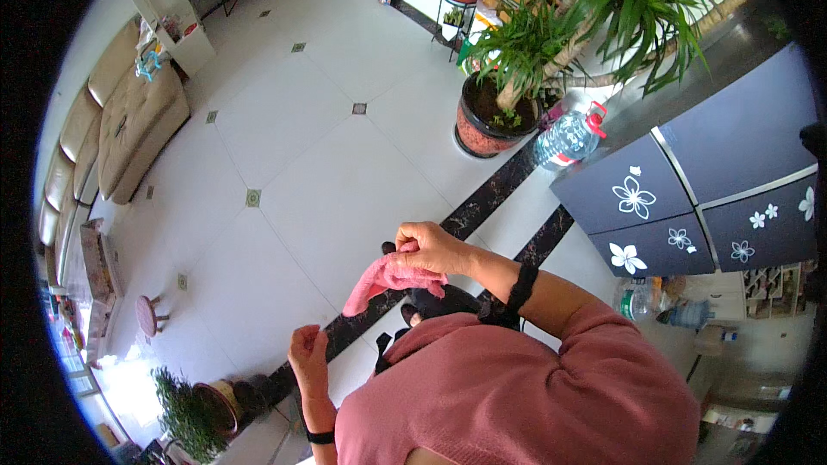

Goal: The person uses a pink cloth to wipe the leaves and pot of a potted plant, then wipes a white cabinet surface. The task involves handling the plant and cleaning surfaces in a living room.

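My right hand (pixel 434 249) grips a pink cloth (pixel 387 276), bunched between thumb and fingers. One end of the cloth hangs down to the left, over the dark border strip of the floor. To the lower left, my left hand (pixel 309 354) is raised apart from the cloth. Its fingers are curled in, and nothing plainly shows in them. Black bands sit on both arms. Below the cloth, dark trousers and part of a foot show.
A large potted plant (pixel 494 117) and a clear water jug with a red cap (pixel 568 137) stand ahead right, near a dark flowered refrigerator (pixel 685 206). At left are a beige sofa (pixel 139 126) and a small stool (pixel 150 315). Another potted plant (pixel 184 416) stands lower left.
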